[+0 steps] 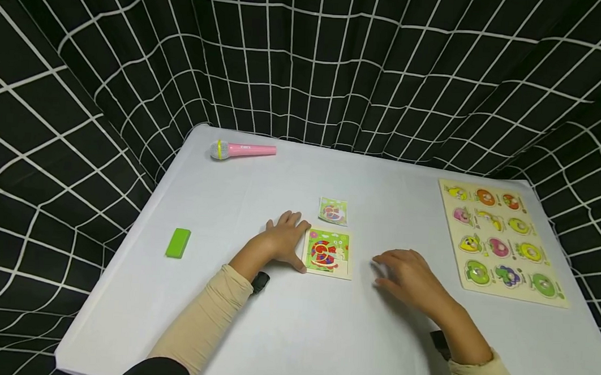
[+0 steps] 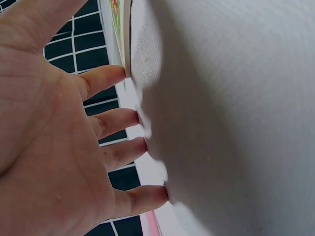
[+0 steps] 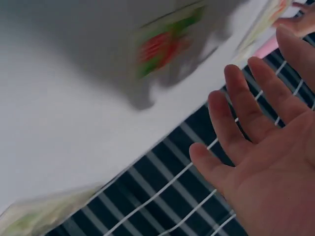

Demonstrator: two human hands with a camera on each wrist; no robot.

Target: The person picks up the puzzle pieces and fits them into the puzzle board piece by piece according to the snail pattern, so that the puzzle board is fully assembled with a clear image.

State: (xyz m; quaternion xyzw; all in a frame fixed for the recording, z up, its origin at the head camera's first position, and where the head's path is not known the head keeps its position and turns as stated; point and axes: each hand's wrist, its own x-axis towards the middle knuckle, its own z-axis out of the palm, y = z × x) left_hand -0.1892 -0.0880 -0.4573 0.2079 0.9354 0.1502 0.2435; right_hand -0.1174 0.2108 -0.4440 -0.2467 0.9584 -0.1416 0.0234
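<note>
A small square snail puzzle board (image 1: pixel 349 269) lies mid-table, its lower right corner showing bare, pale wood. Along its left edge my left hand (image 1: pixel 279 243) rests with fingers spread, thumb and index finger touching the board near its corners. Just behind the board is a small picture card (image 1: pixel 332 211) with a similar snail. My right hand (image 1: pixel 408 278) is over the table to the board's right, fingers extended and apart, gripping nothing. In the right wrist view, a blurred red and green puzzle piece (image 3: pixel 165 49) appears below that hand, apart from the fingers; the head view hides it.
At the right lies a large wooden fruit puzzle board (image 1: pixel 489 231) with several knobbed pieces. A pink toy microphone (image 1: pixel 246 150) lies at the back left, and a green block (image 1: pixel 178 243) at the left. A black gridded curtain (image 1: pixel 297 63) surrounds the table.
</note>
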